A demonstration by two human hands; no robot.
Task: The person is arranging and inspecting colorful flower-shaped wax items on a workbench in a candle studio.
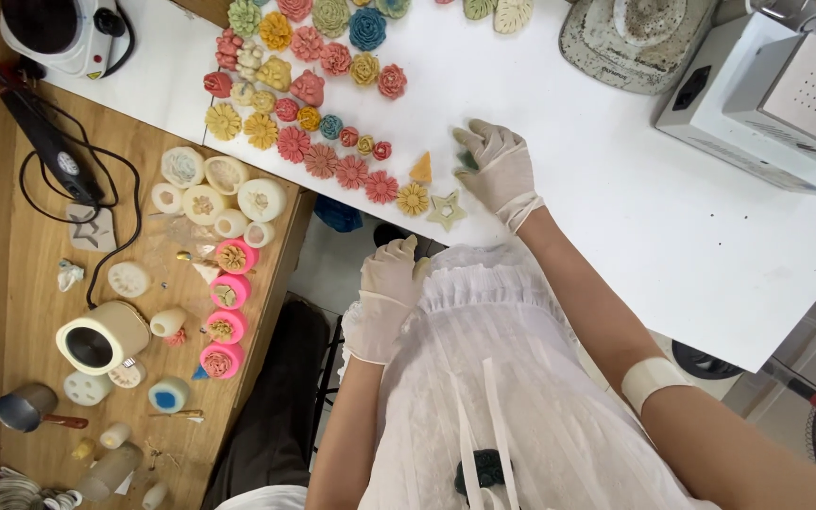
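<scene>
My right hand [501, 172], in a white glove, lies flat on the white table [635, 208], its fingers over a small green piece [467, 161]. Just left of it lie an orange cone-shaped piece [421, 168], a cream star [446, 210] and a yellow flower [413, 198]. My left hand [384, 288], also gloved, is curled at the table's near edge, against my white apron. A small pale piece [419, 268] shows at its fingertips. Several rows of coloured flower-shaped pieces [314, 94] cover the table's left part.
A wooden bench [30, 255] on the left carries white moulds [210, 194], pink moulds [224, 312], a cream pot [101, 337], a black corded tool [49, 142] and a white hot plate [59, 33]. A white machine [767, 94] and a grey dish [630, 38] stand at the back right.
</scene>
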